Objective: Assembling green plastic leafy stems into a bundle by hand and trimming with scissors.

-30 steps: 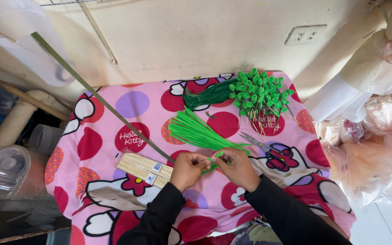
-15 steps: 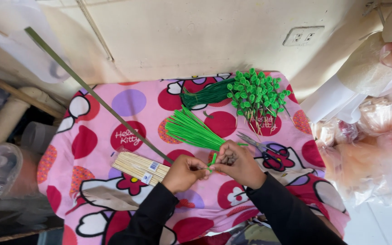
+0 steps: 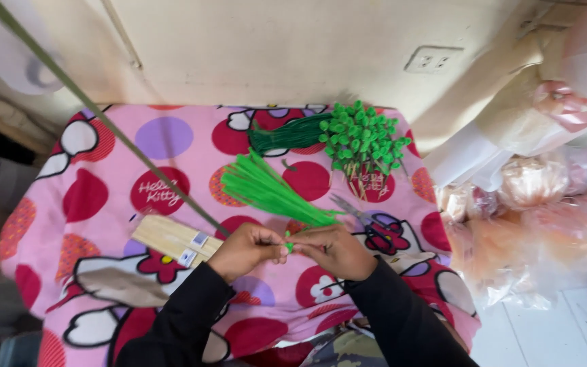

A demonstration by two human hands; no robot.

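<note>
My left hand [image 3: 247,250] and my right hand [image 3: 332,251] meet over the pink patterned cloth [image 3: 171,143], fingertips pinching a small green piece [image 3: 289,245] between them. Just beyond my hands lies a fan of bright green strips [image 3: 266,187]. Farther back sits a cluster of green-tipped sticks [image 3: 361,139] beside a dark green bundle [image 3: 287,134]. A pack of pale wooden sticks [image 3: 171,239] lies to the left of my left hand. Scissors [image 3: 354,211] rest just past my right hand.
A long thin green rod [image 3: 96,115] slants across the cloth from the upper left. Clear plastic bags with pinkish contents [image 3: 531,224] pile up at the right. A cream wall with a socket [image 3: 433,60] stands behind. Blurred containers sit at the left edge.
My hands have stayed together over the cloth, working the small green piece. The view has shifted slightly; nothing else on the cloth has moved.
</note>
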